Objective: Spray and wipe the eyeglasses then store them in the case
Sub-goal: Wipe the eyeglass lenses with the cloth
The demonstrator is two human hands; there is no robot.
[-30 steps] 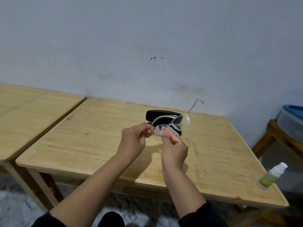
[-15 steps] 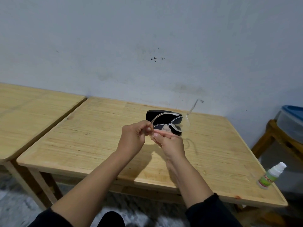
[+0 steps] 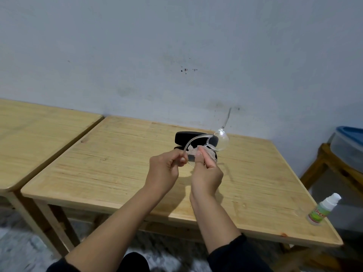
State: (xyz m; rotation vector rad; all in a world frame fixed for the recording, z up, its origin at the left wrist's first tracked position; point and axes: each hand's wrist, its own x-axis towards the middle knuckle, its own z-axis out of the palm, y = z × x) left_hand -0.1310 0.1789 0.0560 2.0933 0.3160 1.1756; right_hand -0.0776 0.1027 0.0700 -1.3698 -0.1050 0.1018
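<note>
Clear-framed eyeglasses (image 3: 221, 142) are held up over the middle of the wooden table (image 3: 110, 169). My left hand (image 3: 166, 171) pinches the rim of the near lens. My right hand (image 3: 207, 173) presses a small pale cloth (image 3: 210, 154) against that lens between thumb and fingers. The far lens and one temple arm stick up to the right. Behind the glasses lies the black case (image 3: 188, 137), open on the table and partly hidden by them. A white spray bottle (image 3: 322, 210) with a green label stands near the table's right front corner.
A second wooden table (image 3: 39, 132) adjoins on the left. A plastic bin with a blue lid (image 3: 349, 142) rests on a wooden stand at the far right. A pale wall runs behind the tables.
The glasses have tilted, their far lens swinging up to the right. My right hand has shifted with the cloth across the near lens; my left hand keeps its pinch.
</note>
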